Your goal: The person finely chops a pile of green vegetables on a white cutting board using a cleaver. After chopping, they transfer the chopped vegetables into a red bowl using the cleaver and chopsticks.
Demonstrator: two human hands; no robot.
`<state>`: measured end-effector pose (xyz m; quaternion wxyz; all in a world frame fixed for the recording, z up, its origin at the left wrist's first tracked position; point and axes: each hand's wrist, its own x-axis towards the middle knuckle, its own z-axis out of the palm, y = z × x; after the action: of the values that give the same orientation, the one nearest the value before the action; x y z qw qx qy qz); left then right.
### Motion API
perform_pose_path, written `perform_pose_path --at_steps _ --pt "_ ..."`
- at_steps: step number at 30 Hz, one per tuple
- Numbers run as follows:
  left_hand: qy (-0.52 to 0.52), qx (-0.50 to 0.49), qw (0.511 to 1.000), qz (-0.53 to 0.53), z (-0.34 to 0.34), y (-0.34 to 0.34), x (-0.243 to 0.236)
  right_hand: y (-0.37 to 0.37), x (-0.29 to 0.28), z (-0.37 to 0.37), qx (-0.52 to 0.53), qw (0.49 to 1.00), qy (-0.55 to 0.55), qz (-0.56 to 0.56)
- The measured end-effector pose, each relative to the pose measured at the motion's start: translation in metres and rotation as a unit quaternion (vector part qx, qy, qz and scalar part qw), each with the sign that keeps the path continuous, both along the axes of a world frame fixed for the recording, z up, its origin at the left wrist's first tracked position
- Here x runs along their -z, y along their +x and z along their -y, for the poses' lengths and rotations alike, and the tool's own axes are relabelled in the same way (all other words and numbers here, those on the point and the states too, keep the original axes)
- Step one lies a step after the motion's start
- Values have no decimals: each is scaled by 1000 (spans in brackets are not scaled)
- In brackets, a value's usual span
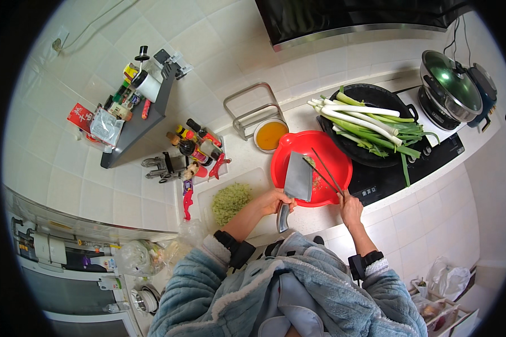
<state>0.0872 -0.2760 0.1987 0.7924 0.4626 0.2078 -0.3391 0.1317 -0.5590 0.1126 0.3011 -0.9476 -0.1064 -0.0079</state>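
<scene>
Left hand (pixel 273 203): fingers wrapped round cleaver (pixel 299 180), blade over red basin (pixel 340 154). Right hand (pixel 352 210): fingers gripping chopsticks (pixel 330 175), tips near blade. Basin holds chopped bits, partly blade-hidden. Outward: bowl (pixel 256 140) of orange liquid (pixel 272 136), chopped greens (pixel 232 203) on white board (pixel 254 176), leeks (pixel 371 122) overhanging black pan (pixel 381 95), crowding hob (pixel 436 160).

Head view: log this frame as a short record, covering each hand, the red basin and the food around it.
Left hand: grips cleaver, blade over red basin
Right hand: holds dark chopsticks, tips near the blade
Red basin: on counter, contents partly hidden
Left of basin: chopped pale-green vegetable on white board
Beyond basin: bowl of orange-yellow liquid
Right of basin: long green onions across black pan
</scene>
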Motion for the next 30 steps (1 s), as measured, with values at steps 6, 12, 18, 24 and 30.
perform_pose_path --at_steps 6,12,18,24,30 --pt "19 3 1000 -5 -4 -7 -6 0 -12 5 44 999 -16 -6" --pt "18 8 1000 11 -5 -7 -3 -8 -17 -6 17 999 30 33" --pt "13 17 999 23 -1 -10 -6 -3 -8 -8 44 999 5 16" --pt "50 3 999 22 -2 -15 -5 -14 -14 -1 47 997 47 46" --pt "29 -23 999 31 -13 -12 1 -37 -24 3 -17 994 81 65"
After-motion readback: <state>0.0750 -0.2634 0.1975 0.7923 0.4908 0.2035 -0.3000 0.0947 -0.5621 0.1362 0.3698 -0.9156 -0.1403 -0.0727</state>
